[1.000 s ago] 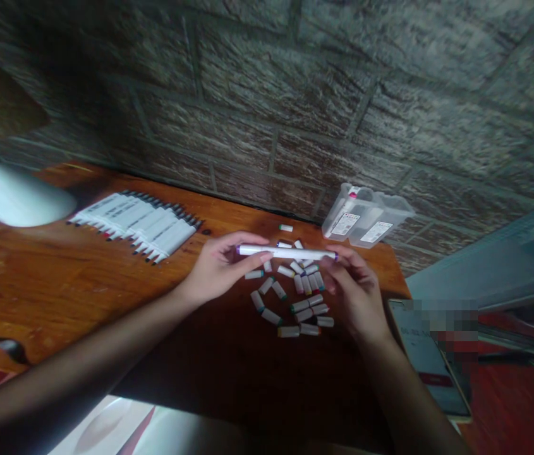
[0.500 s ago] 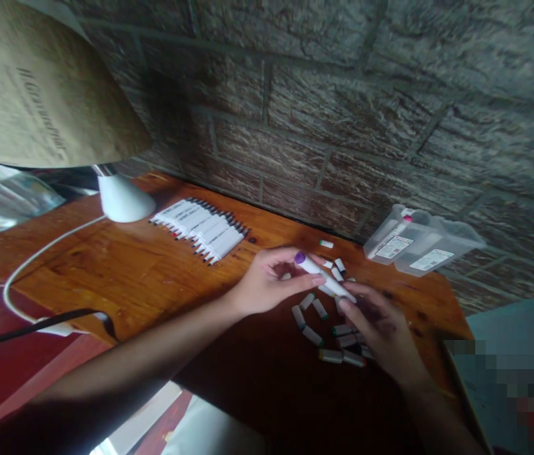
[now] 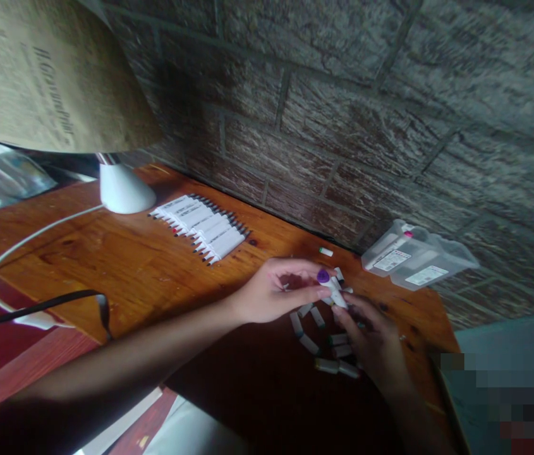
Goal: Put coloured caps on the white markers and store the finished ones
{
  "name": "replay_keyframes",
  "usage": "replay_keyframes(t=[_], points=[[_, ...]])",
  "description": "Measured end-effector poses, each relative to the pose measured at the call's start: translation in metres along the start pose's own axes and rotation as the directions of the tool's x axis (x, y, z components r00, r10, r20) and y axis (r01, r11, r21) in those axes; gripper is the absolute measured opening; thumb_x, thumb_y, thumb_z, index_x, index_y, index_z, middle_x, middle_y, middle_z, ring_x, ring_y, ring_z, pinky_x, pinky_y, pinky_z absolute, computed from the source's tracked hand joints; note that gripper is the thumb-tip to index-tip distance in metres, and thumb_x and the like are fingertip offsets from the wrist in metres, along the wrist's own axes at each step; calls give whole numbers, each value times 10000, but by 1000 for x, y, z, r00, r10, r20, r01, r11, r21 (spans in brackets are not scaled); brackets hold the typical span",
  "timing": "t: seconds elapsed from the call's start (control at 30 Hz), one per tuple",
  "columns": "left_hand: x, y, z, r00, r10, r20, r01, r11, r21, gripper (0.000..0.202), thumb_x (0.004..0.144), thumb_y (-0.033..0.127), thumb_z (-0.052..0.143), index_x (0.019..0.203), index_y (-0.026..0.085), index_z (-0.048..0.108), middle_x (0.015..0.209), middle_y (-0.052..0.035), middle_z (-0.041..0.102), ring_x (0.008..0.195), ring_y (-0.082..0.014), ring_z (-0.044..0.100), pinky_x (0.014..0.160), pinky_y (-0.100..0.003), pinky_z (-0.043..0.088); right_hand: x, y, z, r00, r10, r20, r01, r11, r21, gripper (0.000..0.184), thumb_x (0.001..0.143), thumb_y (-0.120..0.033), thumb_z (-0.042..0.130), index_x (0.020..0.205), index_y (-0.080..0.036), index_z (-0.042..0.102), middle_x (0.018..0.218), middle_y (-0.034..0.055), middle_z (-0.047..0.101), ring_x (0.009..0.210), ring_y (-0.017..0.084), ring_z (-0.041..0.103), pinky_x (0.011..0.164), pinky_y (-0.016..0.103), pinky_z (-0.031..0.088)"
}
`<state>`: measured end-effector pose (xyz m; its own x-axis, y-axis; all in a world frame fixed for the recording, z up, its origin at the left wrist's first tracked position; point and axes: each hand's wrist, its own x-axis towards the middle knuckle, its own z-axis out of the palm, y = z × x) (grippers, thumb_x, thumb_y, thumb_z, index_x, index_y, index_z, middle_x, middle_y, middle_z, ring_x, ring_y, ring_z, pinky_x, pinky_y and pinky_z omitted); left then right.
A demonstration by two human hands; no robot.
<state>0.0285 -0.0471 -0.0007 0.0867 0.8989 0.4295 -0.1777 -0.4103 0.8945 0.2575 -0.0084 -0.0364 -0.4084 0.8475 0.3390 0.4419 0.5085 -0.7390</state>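
Note:
A white marker [image 3: 335, 293] with a purple end is held between my two hands over the table. Thumb and fingers of my left hand [image 3: 279, 291] pinch it near the purple end, which points toward me. At its other end my right hand [image 3: 375, 335] grips it with thumb and fingertips. Loose white marker caps [image 3: 309, 343] with coloured ends lie scattered under and around my hands. Farther left, a row of uncapped white markers [image 3: 200, 224] lies side by side, dark tips showing.
Clear plastic containers [image 3: 451, 256] with labels stand at the back right against the brick wall [image 3: 304, 120]; one holds a pink-topped marker. A lamp [image 3: 124, 189] stands at the left, its white cord [image 3: 24, 234] crossing the wooden table [image 3: 72, 253]. One cap [image 3: 326, 251] lies near the wall.
Both hands still hold the marker. Its purple end has turned more toward the camera and shifted right, with my left hand moving right and slightly down. The view has shifted slightly.

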Motion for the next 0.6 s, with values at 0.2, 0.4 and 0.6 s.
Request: replay_keyframes(t=[0.2, 0.4, 0.6], points=[[-1, 2, 1, 999, -22, 40, 19, 997, 71, 298, 819, 252, 746, 1088, 123, 734, 942, -103, 759, 804, -170, 702, 722, -260, 566, 3, -1, -2, 994, -69, -85, 66, 997, -33, 209, 886, -305, 687, 1079, -227, 674, 904, 26, 690, 703, 143, 642, 657, 273, 541], [2, -3, -1, 998, -54, -18, 55, 998, 29, 248, 820, 326, 746, 945, 114, 715, 839, -73, 712, 723, -139, 641, 630, -229, 507, 4, -10, -8, 950, -191, -247, 152, 974, -170, 135, 865, -232, 692, 1000, -219, 691, 914, 35, 661, 660, 136, 593, 617, 282, 515], [10, -10, -5, 981, -142, -133, 127, 985, -114, 241, 833, 352, 736, 848, 129, 645, 595, 47, 542, 515, -56, 461, 483, -178, 366, 2, -25, -13, 884, -328, -334, 254, 935, -247, 221, 836, -156, 717, 1036, -250, 710, 943, 49, 669, 811, 184, 653, 693, 304, 541]])
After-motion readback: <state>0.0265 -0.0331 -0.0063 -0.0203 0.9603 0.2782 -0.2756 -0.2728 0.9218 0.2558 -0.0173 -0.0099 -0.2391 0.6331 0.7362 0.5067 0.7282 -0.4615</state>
